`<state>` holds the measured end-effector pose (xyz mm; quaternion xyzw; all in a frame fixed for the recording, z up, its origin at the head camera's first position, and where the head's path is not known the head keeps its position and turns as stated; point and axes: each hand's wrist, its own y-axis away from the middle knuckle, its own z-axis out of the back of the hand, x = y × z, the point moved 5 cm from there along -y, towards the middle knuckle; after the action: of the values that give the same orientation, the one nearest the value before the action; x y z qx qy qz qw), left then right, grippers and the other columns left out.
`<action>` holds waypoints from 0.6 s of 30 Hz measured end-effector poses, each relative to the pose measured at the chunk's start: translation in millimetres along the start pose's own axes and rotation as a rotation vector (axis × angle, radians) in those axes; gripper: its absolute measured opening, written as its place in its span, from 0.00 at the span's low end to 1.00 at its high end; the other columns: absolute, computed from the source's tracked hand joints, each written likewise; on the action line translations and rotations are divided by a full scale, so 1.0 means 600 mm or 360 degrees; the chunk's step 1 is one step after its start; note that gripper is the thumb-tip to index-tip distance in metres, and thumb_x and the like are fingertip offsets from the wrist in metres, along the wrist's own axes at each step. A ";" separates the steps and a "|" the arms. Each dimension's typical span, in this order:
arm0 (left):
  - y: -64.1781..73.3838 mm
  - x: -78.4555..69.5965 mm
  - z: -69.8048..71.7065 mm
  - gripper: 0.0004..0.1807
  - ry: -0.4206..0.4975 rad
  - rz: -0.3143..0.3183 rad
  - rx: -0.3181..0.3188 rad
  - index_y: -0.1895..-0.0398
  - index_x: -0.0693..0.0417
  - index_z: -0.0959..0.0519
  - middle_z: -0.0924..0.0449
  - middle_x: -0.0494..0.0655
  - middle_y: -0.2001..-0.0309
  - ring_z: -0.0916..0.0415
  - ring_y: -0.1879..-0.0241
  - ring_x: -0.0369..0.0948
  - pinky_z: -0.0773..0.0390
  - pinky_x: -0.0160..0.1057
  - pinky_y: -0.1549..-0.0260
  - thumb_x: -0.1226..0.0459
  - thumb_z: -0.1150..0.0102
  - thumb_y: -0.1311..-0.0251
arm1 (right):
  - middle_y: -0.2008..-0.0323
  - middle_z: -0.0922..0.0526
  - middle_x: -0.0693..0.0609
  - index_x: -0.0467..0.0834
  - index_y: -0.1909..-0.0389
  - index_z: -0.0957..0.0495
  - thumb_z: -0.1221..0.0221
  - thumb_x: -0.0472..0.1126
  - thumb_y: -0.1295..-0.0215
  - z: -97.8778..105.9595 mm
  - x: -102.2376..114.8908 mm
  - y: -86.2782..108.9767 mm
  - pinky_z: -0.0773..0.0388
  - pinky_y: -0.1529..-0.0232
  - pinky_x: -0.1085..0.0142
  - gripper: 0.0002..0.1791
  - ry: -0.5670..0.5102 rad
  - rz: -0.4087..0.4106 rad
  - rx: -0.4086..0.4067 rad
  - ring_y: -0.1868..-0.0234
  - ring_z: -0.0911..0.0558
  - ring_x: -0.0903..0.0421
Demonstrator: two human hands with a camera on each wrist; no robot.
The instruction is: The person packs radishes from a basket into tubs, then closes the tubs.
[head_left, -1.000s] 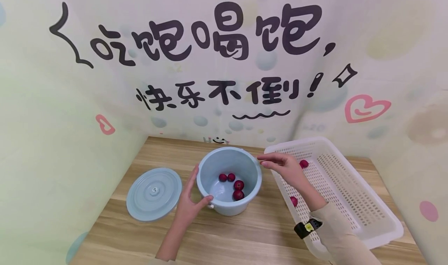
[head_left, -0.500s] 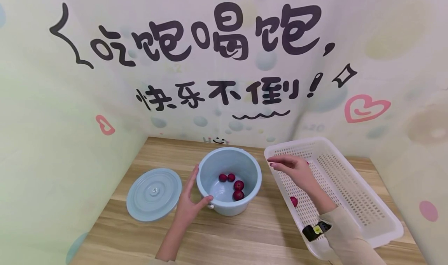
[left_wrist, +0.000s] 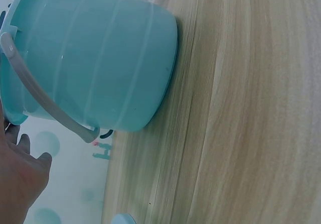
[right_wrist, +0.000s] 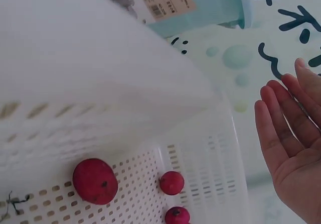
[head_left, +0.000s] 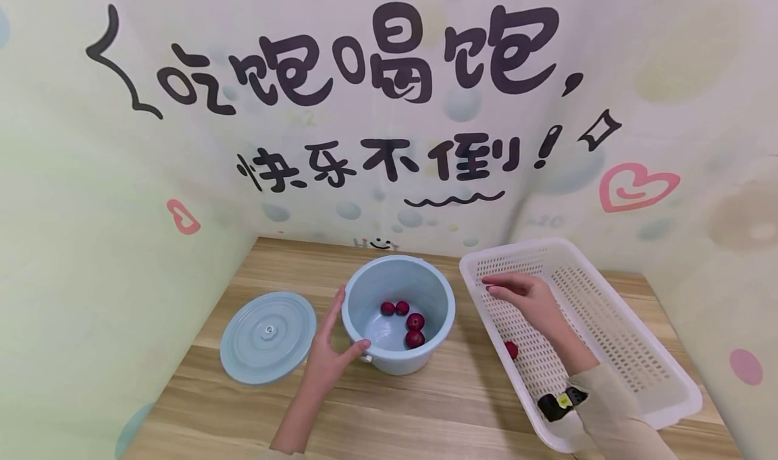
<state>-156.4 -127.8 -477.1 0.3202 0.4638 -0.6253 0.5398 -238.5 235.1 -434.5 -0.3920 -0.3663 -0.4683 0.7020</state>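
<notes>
A pale blue bucket (head_left: pixel 398 364) stands mid-table, with several round, radish-like red balls (head_left: pixel 415 339) on its floor. My left hand (head_left: pixel 325 355) rests against the bucket's near-left rim, thumb and fingers spread. In the left wrist view, its fingers sit right at the rim, near the grey handle (left_wrist: pixel 45 98). My right hand (head_left: pixel 537 304) is over a white perforated basket (head_left: pixel 614 298). Its fingers extend with nothing between them. The right wrist view shows red balls (right_wrist: pixel 95 181) in the basket; in the head view one (head_left: pixel 511 350) lies near its left wall.
A round blue lid (head_left: pixel 267 338) lies on the wooden table (head_left: pixel 389 419) to the left of the bucket. A patterned cloth wall (head_left: pixel 377 109) with black lettering rises behind the table. A dark stemlike scrap (right_wrist: pixel 19 200) shows at the basket's bottom.
My right hand has moved from beside the bucket's right rim rightward over the basket, now covering the far red ball there. My left hand and the bucket stay put.
</notes>
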 end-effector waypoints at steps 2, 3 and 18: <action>0.000 0.000 0.000 0.54 0.0003 -0.0003 0.0002 0.21 0.37 0.46 0.48 0.44 0.20 0.50 0.21 0.55 0.45 0.67 0.27 0.60 0.24 0.49 | 0.49 0.14 0.37 0.37 0.49 0.16 0.37 0.38 0.33 0.004 -0.007 0.002 0.19 0.53 0.81 0.14 0.0007 -0.0017 -0.0014 0.54 0.18 0.75; 0.000 0.000 0.000 0.54 0.0002 -0.0004 0.0003 0.21 0.37 0.47 0.48 0.44 0.20 0.50 0.21 0.55 0.45 0.67 0.27 0.59 0.24 0.49 | 0.49 0.14 0.37 0.37 0.49 0.16 0.37 0.39 0.33 0.006 -0.011 0.002 0.20 0.54 0.81 0.14 0.0011 -0.0023 -0.0022 0.54 0.18 0.75; 0.000 0.003 0.000 0.54 0.0003 -0.0012 0.0014 0.21 0.37 0.47 0.48 0.42 0.20 0.51 0.21 0.54 0.45 0.66 0.27 0.60 0.25 0.48 | 0.51 0.13 0.49 0.32 0.48 0.18 0.37 0.38 0.33 0.026 -0.080 0.016 0.20 0.53 0.81 0.17 0.0007 -0.0056 0.0005 0.51 0.17 0.72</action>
<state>-156.5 -128.3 -478.9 0.3215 0.4627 -0.6292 0.5355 -245.9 269.1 -472.2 -0.3833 -0.3723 -0.4810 0.6951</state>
